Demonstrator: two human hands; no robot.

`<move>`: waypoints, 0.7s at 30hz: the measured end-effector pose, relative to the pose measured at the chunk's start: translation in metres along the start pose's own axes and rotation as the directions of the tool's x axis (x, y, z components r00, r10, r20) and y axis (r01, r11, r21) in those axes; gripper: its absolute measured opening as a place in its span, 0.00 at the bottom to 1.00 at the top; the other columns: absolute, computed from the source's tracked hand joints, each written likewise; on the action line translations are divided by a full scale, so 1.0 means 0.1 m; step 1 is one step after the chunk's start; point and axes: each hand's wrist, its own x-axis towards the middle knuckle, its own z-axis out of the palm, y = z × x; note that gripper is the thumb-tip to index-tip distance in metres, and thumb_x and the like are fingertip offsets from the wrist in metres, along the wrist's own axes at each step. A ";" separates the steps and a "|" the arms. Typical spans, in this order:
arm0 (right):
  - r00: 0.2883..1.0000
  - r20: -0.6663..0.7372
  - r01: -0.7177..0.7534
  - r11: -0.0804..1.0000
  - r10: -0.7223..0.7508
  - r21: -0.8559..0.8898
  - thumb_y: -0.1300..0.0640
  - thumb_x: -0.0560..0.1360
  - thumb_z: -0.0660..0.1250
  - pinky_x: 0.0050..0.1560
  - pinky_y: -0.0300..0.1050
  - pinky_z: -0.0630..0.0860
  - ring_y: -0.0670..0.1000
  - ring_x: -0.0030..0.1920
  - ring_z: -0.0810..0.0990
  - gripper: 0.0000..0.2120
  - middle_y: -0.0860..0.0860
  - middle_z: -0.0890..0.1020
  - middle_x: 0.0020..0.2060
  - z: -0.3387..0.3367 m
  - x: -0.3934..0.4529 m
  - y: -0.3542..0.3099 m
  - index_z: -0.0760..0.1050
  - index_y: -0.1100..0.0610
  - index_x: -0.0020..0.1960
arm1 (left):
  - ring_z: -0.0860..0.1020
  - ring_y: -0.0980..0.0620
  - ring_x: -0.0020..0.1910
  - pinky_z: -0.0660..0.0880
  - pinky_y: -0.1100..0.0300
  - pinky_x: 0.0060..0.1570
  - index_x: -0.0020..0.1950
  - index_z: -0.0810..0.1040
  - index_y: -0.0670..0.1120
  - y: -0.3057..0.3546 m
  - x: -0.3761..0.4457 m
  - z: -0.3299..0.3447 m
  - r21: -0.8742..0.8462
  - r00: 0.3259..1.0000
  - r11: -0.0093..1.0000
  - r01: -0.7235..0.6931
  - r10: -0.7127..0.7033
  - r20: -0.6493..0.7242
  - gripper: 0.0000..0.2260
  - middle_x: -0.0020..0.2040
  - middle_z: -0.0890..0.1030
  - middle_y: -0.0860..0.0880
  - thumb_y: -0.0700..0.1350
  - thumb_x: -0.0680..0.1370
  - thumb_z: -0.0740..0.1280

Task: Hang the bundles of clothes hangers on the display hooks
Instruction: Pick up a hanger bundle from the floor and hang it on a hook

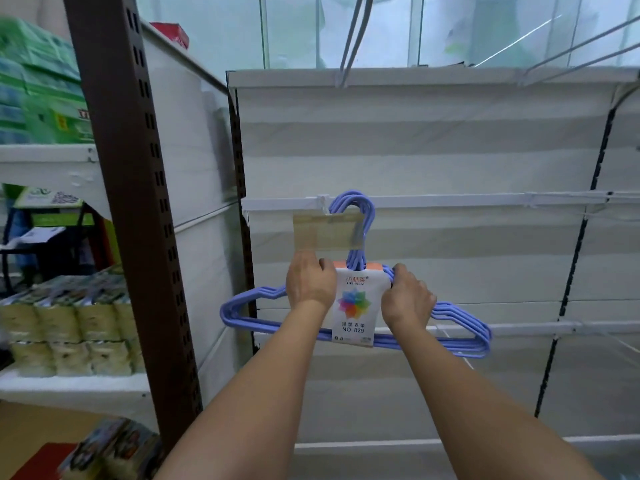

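Note:
A bundle of blue clothes hangers (249, 315) with a white paper label (354, 306) is held up in front of the white display wall. My left hand (310, 282) grips the left shoulder of the bundle beside the label. My right hand (408, 299) grips the right shoulder. The bundle's hook tops (356, 206) sit at a display hook (323, 204) on the middle crossbar, partly behind a tan price tag holder (329, 232). Whether the hooks rest on the display hook is hidden.
More white display hooks (353, 39) stick out from the upper rail, and others (609, 216) from the crossbars at right. A brown slotted upright (138, 202) stands at left, with stocked shelves of green packs (38, 84) and yellowish packs (69, 337) beyond it.

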 end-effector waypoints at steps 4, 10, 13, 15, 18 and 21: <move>0.999 0.041 -0.031 0.999 0.030 0.015 0.66 0.78 0.56 0.54 0.50 0.67 0.58 0.53 0.75 0.12 0.55 0.79 0.51 0.10 -0.01 -0.03 0.70 0.55 0.57 | 0.73 0.48 0.37 0.63 0.59 0.33 0.41 0.71 0.41 0.01 0.02 0.10 0.011 0.999 0.999 -0.039 0.040 -0.021 0.10 0.37 0.73 0.44 0.43 0.80 0.58; 0.994 0.105 -0.058 0.988 0.042 0.145 0.67 0.75 0.57 0.50 0.51 0.68 0.60 0.50 0.76 0.09 0.55 0.80 0.46 0.29 -0.03 -0.08 0.66 0.53 0.48 | 0.75 0.48 0.38 0.66 0.58 0.34 0.42 0.71 0.45 -0.09 0.13 0.13 0.012 0.997 0.998 -0.063 0.063 -0.033 0.07 0.40 0.77 0.43 0.46 0.79 0.59; 0.990 0.140 -0.057 0.975 0.027 0.214 0.67 0.75 0.56 0.48 0.51 0.68 0.60 0.48 0.76 0.10 0.54 0.80 0.45 0.37 -0.06 -0.16 0.68 0.53 0.49 | 0.76 0.48 0.39 0.68 0.57 0.36 0.42 0.70 0.48 -0.11 0.13 0.11 0.035 0.994 0.994 -0.102 0.103 -0.043 0.07 0.40 0.76 0.45 0.46 0.79 0.60; 0.989 0.149 -0.054 0.969 0.018 0.239 0.66 0.75 0.57 0.50 0.52 0.70 0.58 0.48 0.76 0.11 0.53 0.81 0.45 0.43 -0.10 -0.20 0.69 0.51 0.50 | 0.73 0.50 0.38 0.64 0.58 0.36 0.42 0.70 0.48 -0.13 0.12 0.08 0.068 0.992 0.991 -0.114 0.117 -0.054 0.07 0.40 0.75 0.47 0.46 0.80 0.59; 0.990 0.139 -0.038 0.969 0.003 0.246 0.65 0.75 0.58 0.51 0.53 0.72 0.57 0.48 0.77 0.10 0.52 0.81 0.46 0.51 -0.12 -0.22 0.69 0.50 0.50 | 0.71 0.52 0.39 0.63 0.61 0.36 0.45 0.72 0.47 -0.19 0.14 0.06 0.064 0.989 0.990 -0.128 0.133 -0.067 0.06 0.41 0.73 0.49 0.46 0.80 0.59; 0.993 0.116 -0.023 0.973 -0.003 0.229 0.64 0.77 0.60 0.54 0.54 0.72 0.56 0.49 0.77 0.09 0.52 0.80 0.48 0.55 -0.12 -0.22 0.70 0.51 0.52 | 0.75 0.50 0.41 0.65 0.61 0.37 0.49 0.75 0.45 -0.28 0.18 0.10 0.004 0.992 0.994 -0.110 0.110 -0.062 0.08 0.42 0.75 0.50 0.47 0.80 0.59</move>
